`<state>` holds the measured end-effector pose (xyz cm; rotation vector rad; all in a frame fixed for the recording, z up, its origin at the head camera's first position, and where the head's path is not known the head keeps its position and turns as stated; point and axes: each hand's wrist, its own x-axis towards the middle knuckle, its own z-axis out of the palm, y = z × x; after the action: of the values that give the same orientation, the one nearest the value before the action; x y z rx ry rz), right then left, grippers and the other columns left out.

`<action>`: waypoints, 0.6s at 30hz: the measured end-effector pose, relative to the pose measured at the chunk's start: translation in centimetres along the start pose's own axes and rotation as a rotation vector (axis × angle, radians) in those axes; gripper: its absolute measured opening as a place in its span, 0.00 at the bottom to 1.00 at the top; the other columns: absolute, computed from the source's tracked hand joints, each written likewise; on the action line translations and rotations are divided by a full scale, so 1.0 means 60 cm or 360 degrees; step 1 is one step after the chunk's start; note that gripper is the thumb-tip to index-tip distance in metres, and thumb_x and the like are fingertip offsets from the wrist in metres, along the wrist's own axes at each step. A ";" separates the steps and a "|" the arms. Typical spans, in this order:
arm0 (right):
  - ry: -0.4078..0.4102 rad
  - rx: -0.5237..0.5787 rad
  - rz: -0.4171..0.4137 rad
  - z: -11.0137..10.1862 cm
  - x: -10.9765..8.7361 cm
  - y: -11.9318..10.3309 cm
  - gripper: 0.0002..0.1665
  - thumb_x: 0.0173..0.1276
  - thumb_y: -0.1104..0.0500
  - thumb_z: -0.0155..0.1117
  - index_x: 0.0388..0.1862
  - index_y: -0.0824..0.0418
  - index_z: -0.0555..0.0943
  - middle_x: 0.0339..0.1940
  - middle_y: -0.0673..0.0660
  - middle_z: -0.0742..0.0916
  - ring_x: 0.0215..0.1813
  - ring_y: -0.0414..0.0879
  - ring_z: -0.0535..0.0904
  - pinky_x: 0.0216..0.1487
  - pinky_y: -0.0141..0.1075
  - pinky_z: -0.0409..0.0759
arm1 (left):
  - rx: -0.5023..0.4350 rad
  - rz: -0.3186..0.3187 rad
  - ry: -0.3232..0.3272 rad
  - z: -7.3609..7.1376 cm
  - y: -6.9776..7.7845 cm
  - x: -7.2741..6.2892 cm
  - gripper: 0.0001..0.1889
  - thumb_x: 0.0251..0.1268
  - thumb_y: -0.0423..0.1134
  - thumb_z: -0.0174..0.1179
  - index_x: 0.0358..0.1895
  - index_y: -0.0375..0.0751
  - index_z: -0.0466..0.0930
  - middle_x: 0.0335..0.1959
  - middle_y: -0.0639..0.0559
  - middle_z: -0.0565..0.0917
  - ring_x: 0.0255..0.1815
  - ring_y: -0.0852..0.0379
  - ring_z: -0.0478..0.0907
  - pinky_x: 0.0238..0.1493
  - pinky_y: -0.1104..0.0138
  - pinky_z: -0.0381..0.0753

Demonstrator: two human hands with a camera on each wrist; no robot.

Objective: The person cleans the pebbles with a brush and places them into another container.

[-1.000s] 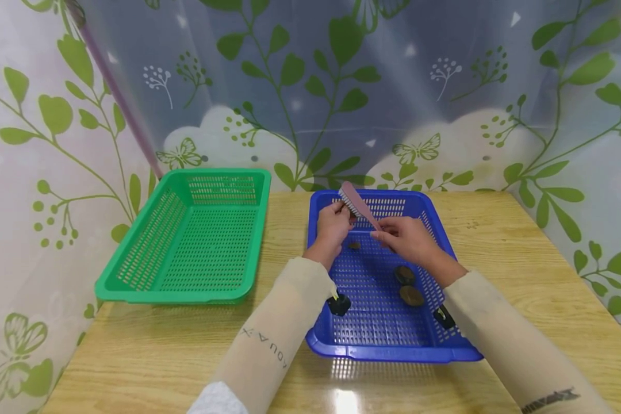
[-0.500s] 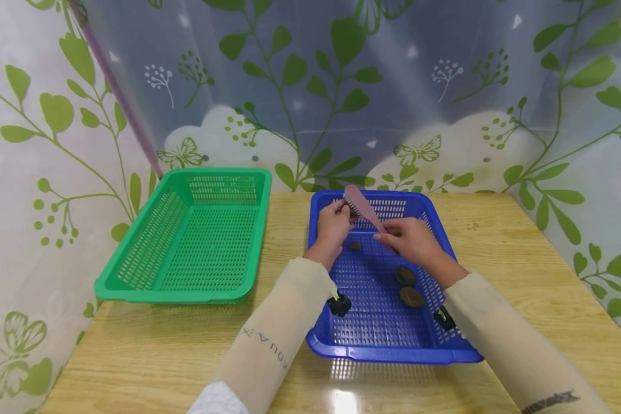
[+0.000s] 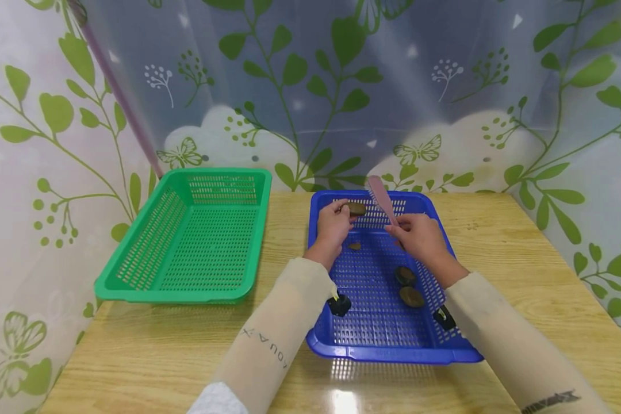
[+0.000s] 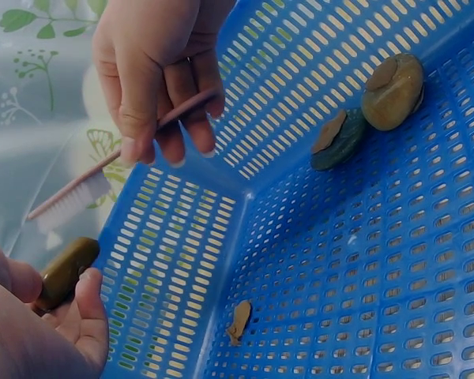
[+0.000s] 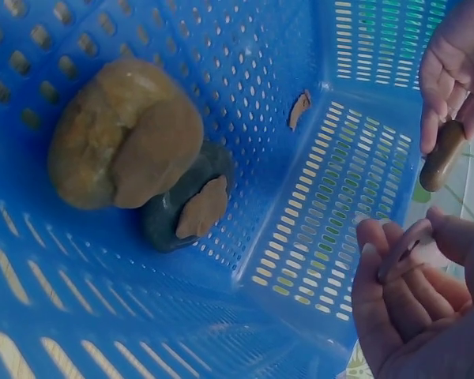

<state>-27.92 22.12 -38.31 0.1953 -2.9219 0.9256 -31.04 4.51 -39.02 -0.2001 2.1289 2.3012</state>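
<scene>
The left hand [image 3: 333,227] pinches a small stone [image 3: 356,209] between thumb and fingers, holding it in the far left part of the blue basket [image 3: 393,355], by the far wall. The stone is longish and smooth, with rounded ends; it is olive-brown, and a soft sheen lies along its side in both wrist views.

The right hand [image 3: 416,236] has its fingers and thumb clamped on the handle of a brush [image 3: 382,194]. The brush is dusty pink, with a slim handle, a wider, rounded head and a row of pale, whitish bristles on the side facing the stone. It tilts up and away from the hand, near the stone but apart from it.

Inside the blue basket, toward its right wall, two more stones lie side by side: a dark green one [image 3: 405,275] and a yellow-brown one [image 3: 411,296]. Each carries a flat, matte brown patch on its surface. A small tan flake [image 4: 241,320] with ragged edges lies alone on the slotted floor, nearer the far end.

A green basket [image 3: 176,296] stands to the left on the wood-grained desk [image 3: 497,241], well apart from the stones.
</scene>
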 end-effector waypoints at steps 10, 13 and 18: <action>-0.0061 0.0129 -0.0252 0.006 0.004 -0.007 0.14 0.71 0.53 0.62 0.43 0.63 0.83 0.19 0.56 0.83 0.19 0.45 0.72 0.21 0.36 0.68 | 0.0070 0.0020 -0.0024 -0.002 0.001 -0.002 0.19 0.78 0.33 0.44 0.65 0.33 0.72 0.58 0.38 0.79 0.51 0.46 0.82 0.48 0.61 0.82; -0.0124 0.0146 -0.0293 0.009 0.004 -0.009 0.13 0.71 0.53 0.61 0.44 0.62 0.83 0.18 0.53 0.81 0.19 0.45 0.71 0.21 0.36 0.67 | 0.0092 0.0028 -0.0025 -0.002 0.001 -0.002 0.19 0.78 0.34 0.44 0.65 0.34 0.72 0.56 0.39 0.80 0.50 0.47 0.82 0.48 0.61 0.82; -0.0203 0.0157 -0.0297 0.012 0.003 -0.008 0.16 0.71 0.53 0.62 0.51 0.62 0.83 0.22 0.54 0.84 0.19 0.45 0.70 0.21 0.36 0.67 | 0.0098 0.0030 -0.0006 -0.004 0.000 -0.003 0.18 0.78 0.36 0.45 0.63 0.34 0.74 0.48 0.39 0.83 0.40 0.53 0.80 0.42 0.64 0.81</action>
<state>-28.06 21.30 -38.61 0.5421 -2.9071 1.0632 -30.83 4.31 -39.00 -0.1764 2.2054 2.2404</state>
